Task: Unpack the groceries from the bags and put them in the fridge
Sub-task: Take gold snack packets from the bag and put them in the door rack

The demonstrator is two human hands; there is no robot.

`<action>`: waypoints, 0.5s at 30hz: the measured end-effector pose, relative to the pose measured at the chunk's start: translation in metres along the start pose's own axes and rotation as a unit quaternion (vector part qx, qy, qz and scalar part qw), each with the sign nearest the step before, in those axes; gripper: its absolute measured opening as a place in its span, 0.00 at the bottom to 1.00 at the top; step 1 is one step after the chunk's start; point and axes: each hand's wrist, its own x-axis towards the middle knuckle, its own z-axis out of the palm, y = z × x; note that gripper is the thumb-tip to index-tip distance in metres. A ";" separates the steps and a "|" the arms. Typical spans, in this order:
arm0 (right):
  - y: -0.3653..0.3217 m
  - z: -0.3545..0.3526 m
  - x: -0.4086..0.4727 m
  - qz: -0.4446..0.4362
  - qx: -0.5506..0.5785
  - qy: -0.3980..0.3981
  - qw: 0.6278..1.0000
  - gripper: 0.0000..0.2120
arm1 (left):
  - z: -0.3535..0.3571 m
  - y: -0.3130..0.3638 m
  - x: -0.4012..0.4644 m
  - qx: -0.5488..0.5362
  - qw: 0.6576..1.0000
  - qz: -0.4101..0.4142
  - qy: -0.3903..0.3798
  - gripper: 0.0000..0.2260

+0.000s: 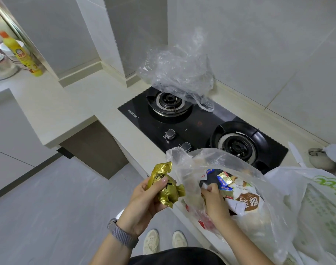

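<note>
My left hand (144,199) holds a crumpled gold foil packet (166,185) in front of the counter edge. Beside it, a clear plastic bag (259,190) sits open on the counter, with several wrapped snacks (239,194) inside. My right hand (214,201) reaches into that bag, fingers pinched on a small dark wrapper (207,183). To the right stands a white bag with green print (324,203). An empty clear bag (178,71) lies crumpled over the stove's far burner. No fridge is in view.
A black two-burner gas stove (197,123) with two knobs fills the counter behind the bag. A white knife (296,153) and a small cup (319,155) lie at the far right. A yellow bottle (22,54) and bowls stand at the far left. Grey floor lies below.
</note>
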 end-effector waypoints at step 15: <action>0.018 -0.060 -0.021 0.217 0.465 0.011 0.858 0.15 | 0.007 -0.003 -0.001 -0.008 1.000 -0.011 0.007 0.27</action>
